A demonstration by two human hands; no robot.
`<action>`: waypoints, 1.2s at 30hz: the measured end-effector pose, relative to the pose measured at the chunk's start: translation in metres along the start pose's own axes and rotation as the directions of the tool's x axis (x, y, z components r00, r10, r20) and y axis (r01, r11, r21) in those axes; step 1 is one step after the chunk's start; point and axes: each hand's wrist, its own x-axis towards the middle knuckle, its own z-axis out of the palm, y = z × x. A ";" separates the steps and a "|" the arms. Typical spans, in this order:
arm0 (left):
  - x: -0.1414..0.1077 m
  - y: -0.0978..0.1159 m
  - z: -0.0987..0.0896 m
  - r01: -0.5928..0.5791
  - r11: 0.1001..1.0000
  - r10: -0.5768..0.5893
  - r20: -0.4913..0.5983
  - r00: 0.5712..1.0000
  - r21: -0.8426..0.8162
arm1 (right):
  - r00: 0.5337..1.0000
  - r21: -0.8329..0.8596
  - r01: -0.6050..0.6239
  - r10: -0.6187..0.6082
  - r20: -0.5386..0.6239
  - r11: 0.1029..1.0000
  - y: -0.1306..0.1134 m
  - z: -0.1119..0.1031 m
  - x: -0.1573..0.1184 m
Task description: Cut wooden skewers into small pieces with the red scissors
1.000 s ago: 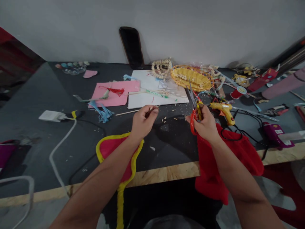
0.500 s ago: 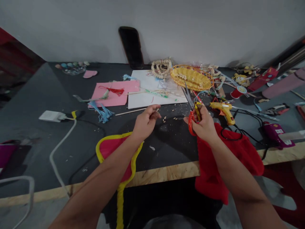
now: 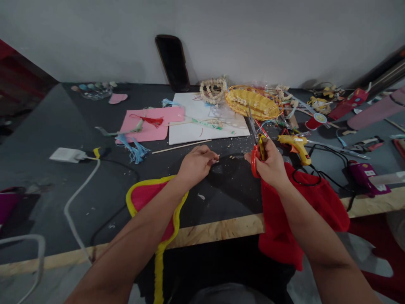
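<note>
My left hand (image 3: 198, 164) is pinched at the small pale pieces on the dark table (image 3: 228, 202); what lies between its fingertips is too small to name. In my right hand (image 3: 271, 165) are the red-handled scissors (image 3: 255, 162), with their blades pointing away from me. A yellow tool (image 3: 262, 147) is held in the same hand, beside the scissors. More small pale bits (image 3: 232, 157) lie between my hands. Beyond my left hand is a thin wooden stick (image 3: 180, 147), near the white paper (image 3: 180, 133).
A yellow basket (image 3: 253, 103) stands at the back, with a yellow glue gun (image 3: 295, 145) to the right. Red cloth (image 3: 316, 207) lies under my right forearm. A pink piece with yellow trim (image 3: 147, 192) is under my left forearm. A phone (image 3: 173, 61) leans on the wall.
My left hand has moved slightly right and down to the small pieces, and its fingers have come together there. My right hand still holds the scissors, almost unmoved.
</note>
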 end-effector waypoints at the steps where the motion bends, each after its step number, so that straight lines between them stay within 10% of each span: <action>1: 0.000 0.001 0.000 0.013 1.000 -0.013 0.015 1.000 0.017 | 1.000 0.012 -0.001 0.001 0.000 1.000 0.000 0.000 0.000; 30: 0.000 0.004 0.000 0.029 0.998 -0.029 0.000 1.000 0.064 | 0.992 -0.095 0.006 0.006 0.122 0.995 0.002 0.005 -0.003; 36: 0.001 0.011 -0.009 0.088 0.937 -0.111 -0.049 0.993 -0.337 | 0.990 -0.091 0.035 -0.022 0.141 0.995 0.002 0.006 -0.004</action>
